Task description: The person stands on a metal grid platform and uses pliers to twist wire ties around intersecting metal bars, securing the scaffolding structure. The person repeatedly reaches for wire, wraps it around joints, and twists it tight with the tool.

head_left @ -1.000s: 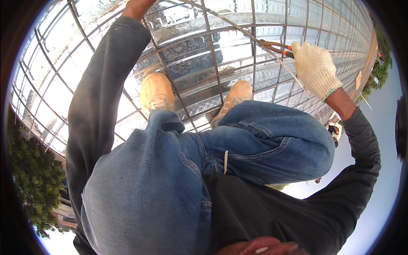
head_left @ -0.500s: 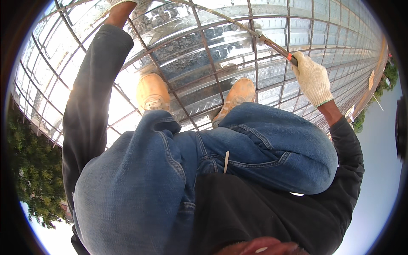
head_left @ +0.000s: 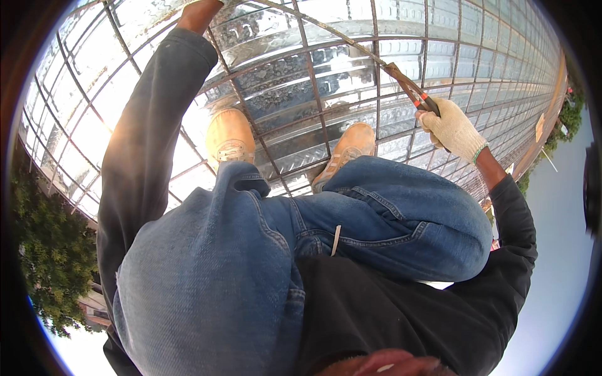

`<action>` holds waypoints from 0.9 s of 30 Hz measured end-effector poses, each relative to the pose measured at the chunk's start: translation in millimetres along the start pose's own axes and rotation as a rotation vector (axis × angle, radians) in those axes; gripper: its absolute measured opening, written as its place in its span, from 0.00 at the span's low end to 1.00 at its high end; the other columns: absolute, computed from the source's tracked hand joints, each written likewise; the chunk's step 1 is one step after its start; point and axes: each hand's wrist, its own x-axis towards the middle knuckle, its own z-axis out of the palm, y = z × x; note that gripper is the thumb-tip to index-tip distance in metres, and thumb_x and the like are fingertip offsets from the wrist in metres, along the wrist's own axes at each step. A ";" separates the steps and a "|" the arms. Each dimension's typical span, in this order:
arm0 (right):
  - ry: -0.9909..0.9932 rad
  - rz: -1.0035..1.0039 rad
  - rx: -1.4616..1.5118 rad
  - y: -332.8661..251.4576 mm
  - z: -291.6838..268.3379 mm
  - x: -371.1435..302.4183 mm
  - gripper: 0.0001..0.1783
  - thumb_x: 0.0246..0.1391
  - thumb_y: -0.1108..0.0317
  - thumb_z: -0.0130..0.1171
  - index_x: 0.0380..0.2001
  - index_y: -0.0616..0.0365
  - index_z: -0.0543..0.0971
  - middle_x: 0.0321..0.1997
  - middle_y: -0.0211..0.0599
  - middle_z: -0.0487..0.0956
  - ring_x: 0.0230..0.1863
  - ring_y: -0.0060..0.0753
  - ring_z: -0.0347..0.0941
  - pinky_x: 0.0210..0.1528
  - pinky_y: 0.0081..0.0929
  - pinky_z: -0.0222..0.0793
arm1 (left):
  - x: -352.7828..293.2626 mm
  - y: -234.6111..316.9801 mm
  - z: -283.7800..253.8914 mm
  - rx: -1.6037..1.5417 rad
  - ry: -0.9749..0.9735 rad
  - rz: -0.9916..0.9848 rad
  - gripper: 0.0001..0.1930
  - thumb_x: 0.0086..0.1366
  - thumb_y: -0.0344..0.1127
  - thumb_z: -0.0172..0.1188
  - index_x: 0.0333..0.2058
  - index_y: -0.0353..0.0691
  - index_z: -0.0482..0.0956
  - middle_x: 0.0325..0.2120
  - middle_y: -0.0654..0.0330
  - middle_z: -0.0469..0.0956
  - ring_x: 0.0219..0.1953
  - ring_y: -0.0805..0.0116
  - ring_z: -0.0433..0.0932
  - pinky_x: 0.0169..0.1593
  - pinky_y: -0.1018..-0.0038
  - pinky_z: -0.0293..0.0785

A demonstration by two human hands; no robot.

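In my gloved right hand (head_left: 454, 130) is a pair of rusty pincers (head_left: 406, 83) with dark grips and orange-red bands. Their handles stand slightly apart, with my fingers around them. At the jaws ends a long, thin, brownish rod or wire (head_left: 332, 30), running up and left out of the picture. My left hand (head_left: 202, 12) reaches to the top edge, where only the wrist and a bit of glove show. Its fingers are cut off, so what it holds is hidden. Beneath both hands lies a grid of steel reinforcing bars (head_left: 311, 75).
Shiny ribbed metal decking (head_left: 276, 100) lies under the bars, with strong glare at the left. My tan left shoe (head_left: 231, 135) and right shoe (head_left: 351, 147) are planted among the bars. A deck edge (head_left: 540, 141) curves along the right; trees (head_left: 50, 250) stand beyond at the left.
The pincers' handles have spread apart, and my right hand has turned and dropped slightly. My left forearm has shifted a little to the right, its hand slipping further out at the top.
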 end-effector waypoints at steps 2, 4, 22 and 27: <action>-0.200 0.037 0.251 -5.7 -12.9 -6.3 0.14 0.69 0.61 0.65 0.43 0.63 0.81 0.29 0.31 0.81 0.24 0.24 0.81 0.24 0.27 0.75 | -11.2 11.5 -2.7 -0.033 0.008 0.002 0.26 0.64 0.20 0.71 0.60 0.36 0.74 0.52 0.48 0.81 0.51 0.59 0.84 0.38 0.63 0.88; -0.287 0.065 0.365 3.8 -22.1 -9.2 0.14 0.66 0.61 0.67 0.41 0.62 0.81 0.29 0.30 0.81 0.22 0.20 0.78 0.23 0.24 0.72 | -22.8 35.2 0.8 0.063 -0.053 -0.042 0.25 0.65 0.21 0.70 0.59 0.36 0.73 0.53 0.46 0.82 0.47 0.59 0.84 0.33 0.64 0.86; 0.650 -0.378 -1.545 -58.4 -2.6 -36.9 0.06 0.63 0.69 0.71 0.42 0.56 0.89 0.47 0.36 0.81 0.50 0.36 0.84 0.53 0.39 0.82 | -25.3 40.6 -12.5 0.637 0.010 0.304 0.23 0.67 0.26 0.71 0.58 0.33 0.74 0.50 0.45 0.82 0.53 0.55 0.83 0.49 0.59 0.85; 0.688 -0.414 -1.604 -69.0 0.4 -38.4 0.08 0.64 0.69 0.71 0.45 0.56 0.89 0.46 0.38 0.81 0.51 0.36 0.84 0.54 0.40 0.82 | -6.4 -6.5 -8.0 -0.094 -0.128 0.044 0.43 0.68 0.25 0.67 0.79 0.26 0.58 0.75 0.33 0.68 0.77 0.44 0.71 0.75 0.57 0.75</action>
